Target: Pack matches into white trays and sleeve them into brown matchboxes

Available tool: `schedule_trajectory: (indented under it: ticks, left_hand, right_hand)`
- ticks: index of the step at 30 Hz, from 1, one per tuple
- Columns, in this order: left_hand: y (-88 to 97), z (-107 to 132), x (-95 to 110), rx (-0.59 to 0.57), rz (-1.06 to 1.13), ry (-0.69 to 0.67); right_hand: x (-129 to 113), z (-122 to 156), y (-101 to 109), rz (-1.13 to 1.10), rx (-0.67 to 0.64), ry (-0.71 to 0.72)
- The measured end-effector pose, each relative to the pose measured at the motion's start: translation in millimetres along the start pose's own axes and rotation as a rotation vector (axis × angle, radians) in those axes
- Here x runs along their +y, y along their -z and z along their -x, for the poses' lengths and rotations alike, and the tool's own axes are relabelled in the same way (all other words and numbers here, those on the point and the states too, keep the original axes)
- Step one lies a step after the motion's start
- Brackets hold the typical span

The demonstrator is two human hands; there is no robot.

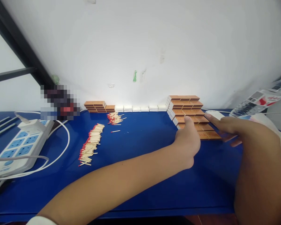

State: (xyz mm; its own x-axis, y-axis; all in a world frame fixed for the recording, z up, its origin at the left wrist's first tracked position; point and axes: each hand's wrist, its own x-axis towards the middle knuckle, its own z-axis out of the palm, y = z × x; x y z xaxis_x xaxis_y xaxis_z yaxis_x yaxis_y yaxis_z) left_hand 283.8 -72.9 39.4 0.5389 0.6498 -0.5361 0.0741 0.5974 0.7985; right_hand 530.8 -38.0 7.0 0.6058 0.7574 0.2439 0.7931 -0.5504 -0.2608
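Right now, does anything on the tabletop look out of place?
A red-tipped match lies alone on the tabletop, apart from the small match pile behind it and the long match row to its left; it looks stray.

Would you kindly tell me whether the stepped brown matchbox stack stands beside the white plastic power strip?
No, the stack stands near the left hand and right hand, while the power strip lies far left.

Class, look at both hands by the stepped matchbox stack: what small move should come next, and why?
Probably a light inward nudge by the right hand to line up the stepped matchbox stack: its right ends look uneven, and that hand is beside them. The left hand, in front of the nearer rows, might steady them.
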Motion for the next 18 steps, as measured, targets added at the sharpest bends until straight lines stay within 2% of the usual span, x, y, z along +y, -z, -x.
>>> schedule_trajectory:
  ticks: [3,5,7,9,11,18]
  left_hand:
    - [-4.0,0.5,0.3,-0.023,0.009,0.004]
    - [-4.0,-1.5,1.1,-0.028,0.016,-0.012]
    - [-2.7,-3.7,1.7,-0.038,0.027,-0.020]
    - [-1.4,-5.5,1.9,-0.039,0.035,-0.021]
    - [-0.9,-6.4,1.9,-0.035,0.040,-0.019]
    - [-0.1,-0.9,2.6,-0.010,-0.001,-0.009]
  right_hand:
    - [0.9,12.2,-2.9,-0.100,0.024,-0.019]
    - [0.3,13.2,-3.9,-0.188,-0.029,-0.051]
    - [-3.1,9.4,-1.6,-0.253,-0.175,-0.191]
    - [-9.9,4.9,3.8,-0.282,-0.344,-0.399]
    - [-18.2,3.2,10.7,-0.282,-0.438,-0.532]
    - [-34.7,16.7,28.4,-0.211,-0.512,-0.586]
